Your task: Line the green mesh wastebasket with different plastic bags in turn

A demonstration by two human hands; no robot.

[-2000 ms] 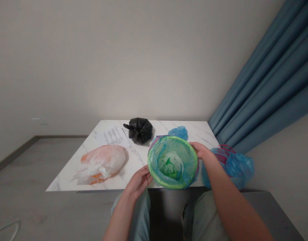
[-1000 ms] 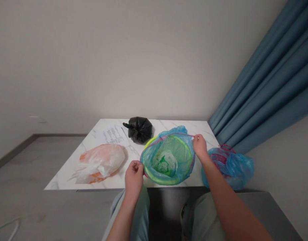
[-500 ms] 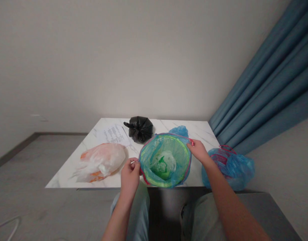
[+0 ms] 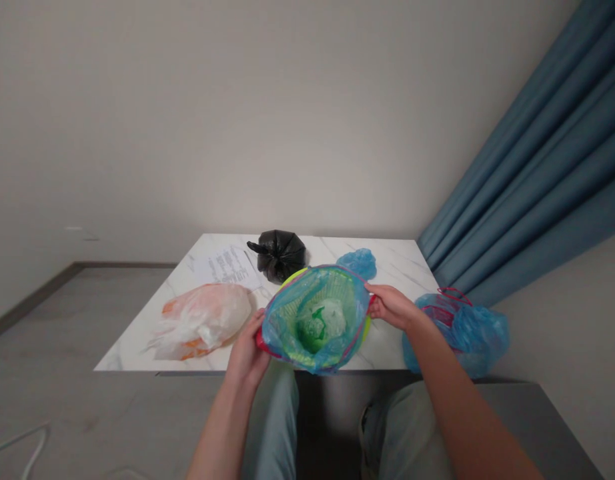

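Observation:
A blue plastic garbage bag (image 4: 282, 320) with a red drawstring edge lines a green wastebasket (image 4: 366, 329), whose yellow-green rim shows at the upper left and right. White and green material lies at the bottom inside. My left hand (image 4: 248, 352) is closed on the bag's left edge, where the red drawstring bunches. On the opposite side, my right hand (image 4: 393, 307) pinches the red drawstring at the bag's edge. The bag's mouth is stretched into an oval between both hands. Just behind the basket lies a small blue plastic bundle (image 4: 360, 263).
A tied black bag (image 4: 280, 256) sits at the back of the marble-look table (image 4: 397, 260). Printed paper (image 4: 227, 267) and a white-orange plastic bag (image 4: 207, 320) lie left. A blue bag (image 4: 480, 337) with red ties is at the right, near the blue curtain (image 4: 517, 167).
My left hand has moved left, pulling the bag's edge outward, and my right hand has shifted slightly left and down. The bag's mouth has narrowed to an oval, off parts of the basket's rim.

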